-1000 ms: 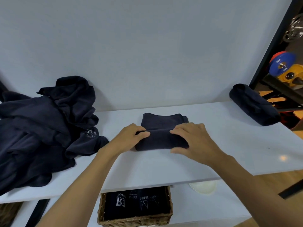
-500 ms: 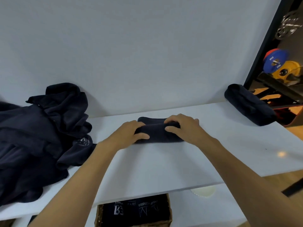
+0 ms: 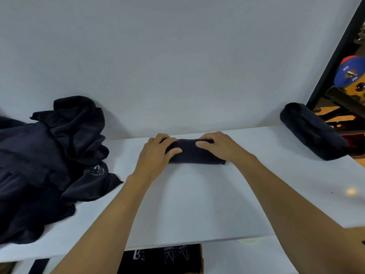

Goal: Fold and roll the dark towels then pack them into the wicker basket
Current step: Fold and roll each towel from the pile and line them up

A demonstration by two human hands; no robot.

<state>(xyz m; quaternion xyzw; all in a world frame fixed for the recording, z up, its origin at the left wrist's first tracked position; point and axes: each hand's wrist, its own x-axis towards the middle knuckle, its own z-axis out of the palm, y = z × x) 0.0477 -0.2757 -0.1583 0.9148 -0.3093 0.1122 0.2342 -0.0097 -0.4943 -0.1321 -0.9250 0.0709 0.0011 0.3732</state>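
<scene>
A dark towel [image 3: 194,154], rolled into a tight cylinder, lies near the back of the white table [image 3: 197,204], close to the wall. My left hand [image 3: 156,155] grips its left end and my right hand [image 3: 219,146] presses on its right end, fingers curled over the top. A second rolled dark towel [image 3: 310,131] lies at the table's far right. A heap of loose dark towels [image 3: 45,159] covers the left side. Below the table's front edge, the wicker basket [image 3: 201,258] shows only a sliver of rim, with rolled towels [image 3: 167,258] inside.
A white wall rises right behind the table. A black frame [image 3: 335,56] stands at the right, with coloured weight plates [image 3: 349,73] on a rack beyond it. A pale round object [image 3: 247,241] peeks out under the table's front edge.
Both hands have rolled the towel away from me toward the wall. The flat folded part that lay beyond the roll is now wound in. The view has tilted up.
</scene>
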